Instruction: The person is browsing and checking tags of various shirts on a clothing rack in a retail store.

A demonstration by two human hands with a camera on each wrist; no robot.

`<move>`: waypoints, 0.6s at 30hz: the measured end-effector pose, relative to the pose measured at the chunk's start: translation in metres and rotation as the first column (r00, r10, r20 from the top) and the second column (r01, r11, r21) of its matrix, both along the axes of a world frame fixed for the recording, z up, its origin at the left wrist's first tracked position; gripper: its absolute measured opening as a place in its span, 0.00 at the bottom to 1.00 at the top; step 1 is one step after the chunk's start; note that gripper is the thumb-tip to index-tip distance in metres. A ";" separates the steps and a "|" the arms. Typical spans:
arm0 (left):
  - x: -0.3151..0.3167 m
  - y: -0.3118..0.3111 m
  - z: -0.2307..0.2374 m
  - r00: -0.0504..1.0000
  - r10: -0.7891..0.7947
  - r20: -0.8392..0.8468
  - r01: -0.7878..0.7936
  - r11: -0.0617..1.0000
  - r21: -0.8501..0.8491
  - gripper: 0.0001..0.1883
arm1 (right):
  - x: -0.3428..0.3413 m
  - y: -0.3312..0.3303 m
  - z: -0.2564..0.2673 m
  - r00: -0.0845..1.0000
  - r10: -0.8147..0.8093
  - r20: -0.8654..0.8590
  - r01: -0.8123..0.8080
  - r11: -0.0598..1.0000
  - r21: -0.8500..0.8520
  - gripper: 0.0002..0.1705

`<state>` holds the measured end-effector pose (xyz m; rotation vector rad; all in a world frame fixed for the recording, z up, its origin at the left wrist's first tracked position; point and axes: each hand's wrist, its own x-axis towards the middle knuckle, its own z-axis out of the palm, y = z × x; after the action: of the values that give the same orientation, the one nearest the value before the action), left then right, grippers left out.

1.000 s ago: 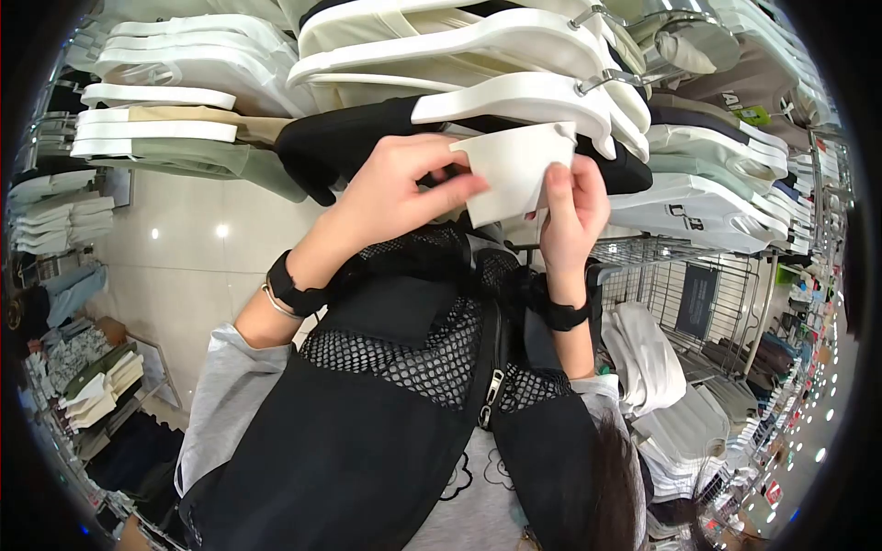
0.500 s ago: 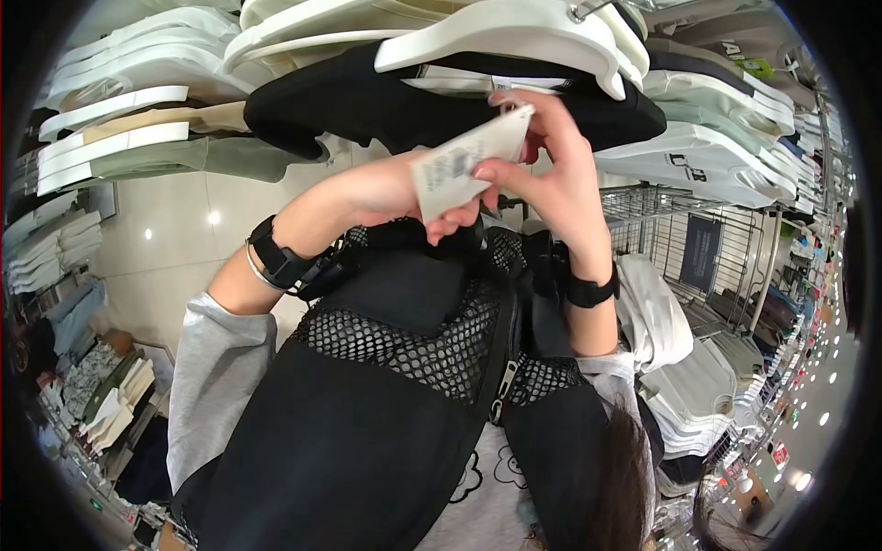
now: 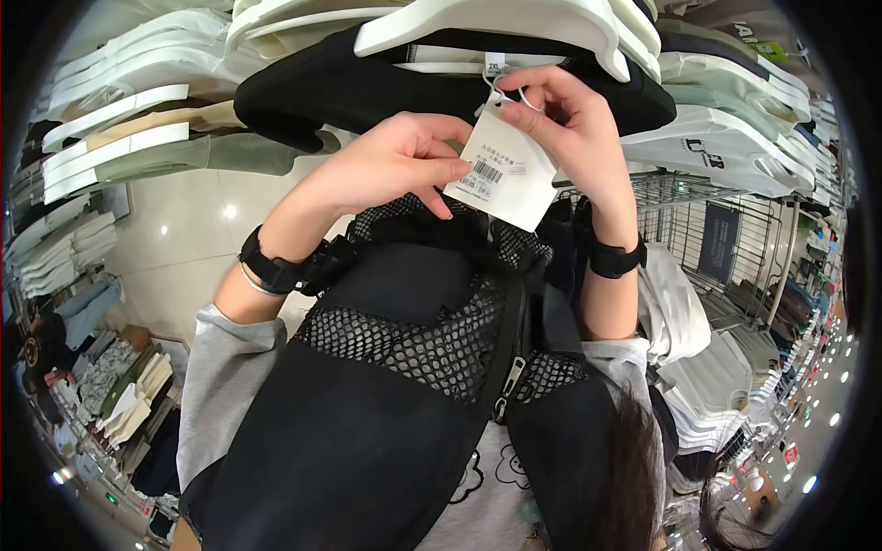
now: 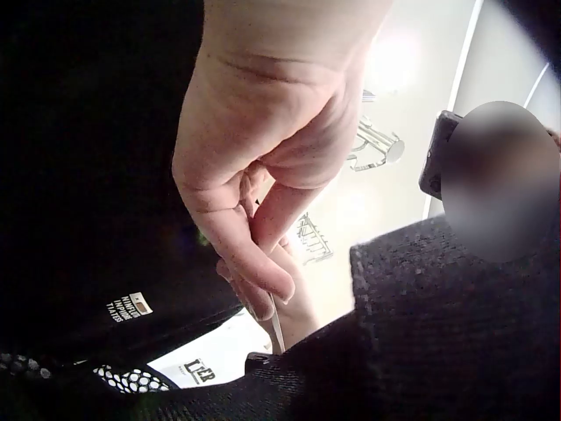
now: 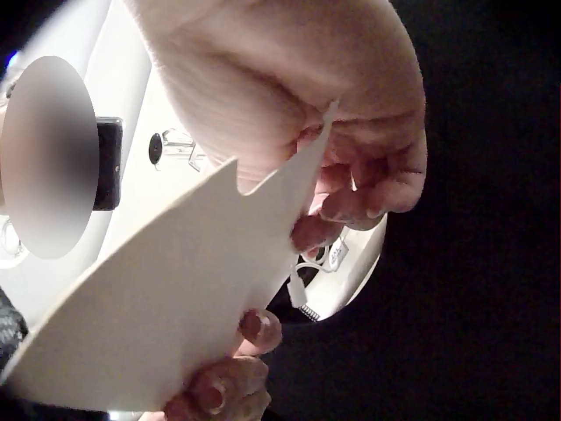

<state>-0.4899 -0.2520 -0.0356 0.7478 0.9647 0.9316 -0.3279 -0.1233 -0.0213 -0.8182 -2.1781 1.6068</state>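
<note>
A white paper tag with printed text and a barcode hangs before a black garment on a white hanger. The left hand pinches the tag's lower left edge between thumb and fingers. At the tag's top corner, by its white string, the right hand pinches with thumb and forefinger. A 2XL label shows inside the garment's collar. In the right wrist view the blank side of the tag faces the camera, below the right hand. The left hand appears in the left wrist view.
Garments on white hangers stand at the left and right. A wire cart is at the right, near stacked pale clothes. Tiled floor shows at the left.
The tag has turned so its printed side faces the head camera. The right hand has moved up to its top corner, and the left hand has come round to its left edge.
</note>
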 end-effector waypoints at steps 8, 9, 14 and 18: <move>0.005 -0.001 0.007 1.000 -0.017 -0.007 0.017 1.000 -0.013 0.16 | 0.009 0.001 -0.003 0.988 -0.075 -0.137 0.080 0.996 0.031 0.13; 0.006 -0.001 0.007 1.000 -0.004 -0.004 0.004 1.000 -0.013 0.16 | 0.012 0.001 -0.004 0.988 -0.079 -0.136 0.084 0.996 0.031 0.13; 0.006 -0.003 0.006 0.999 -0.038 0.000 0.038 0.999 -0.019 0.15 | 0.029 0.003 -0.004 0.988 -0.089 -0.124 0.087 0.996 -0.015 0.16; 0.007 -0.003 0.007 0.999 -0.052 -0.005 0.052 0.998 -0.022 0.13 | 0.031 0.002 -0.004 0.987 -0.101 -0.129 0.094 0.994 -0.055 0.17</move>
<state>-0.4825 -0.2547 -0.0289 0.7536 0.9543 0.8727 -0.2972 -0.1212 -0.0252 -0.7962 -1.9853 1.6230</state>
